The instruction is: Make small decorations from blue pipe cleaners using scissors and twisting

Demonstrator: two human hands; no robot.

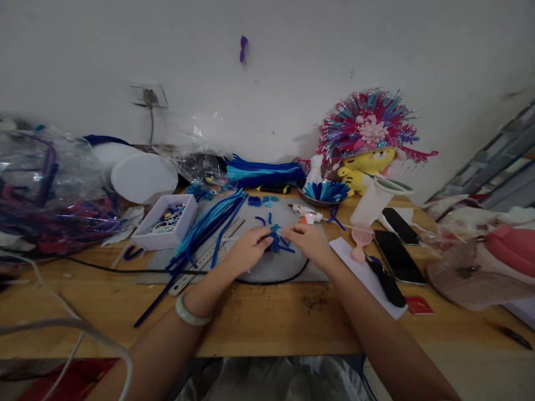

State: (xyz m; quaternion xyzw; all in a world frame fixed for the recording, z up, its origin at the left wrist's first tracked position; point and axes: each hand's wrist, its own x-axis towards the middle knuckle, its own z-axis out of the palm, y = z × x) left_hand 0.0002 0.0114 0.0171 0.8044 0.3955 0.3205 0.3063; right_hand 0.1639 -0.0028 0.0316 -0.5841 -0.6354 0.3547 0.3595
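Note:
Between my fingertips is a small cluster of blue pipe cleaner pieces [275, 238], light and dark blue mixed, just above a grey mat [267, 272]. My left hand [248, 246], with a pale bangle [190, 313] on the wrist, has its fingers closed at the cluster's left side. On the other side my right hand [308, 240] pinches at its edge. The exact grip points are too small to make out. Short bent blue stems lie just beyond the cluster. Left of my hands, long blue pipe cleaners [204, 225] spread beside a metal ruler [207, 259].
A white box of beads [166, 224] stands left. A glue gun [307, 213] lies behind my right hand, near a bowl of blue loops [324, 195]. Phones [399, 257], a pink brush [360, 239] and a white cup [371, 203] are right. A black cable [146, 271] crosses the mat.

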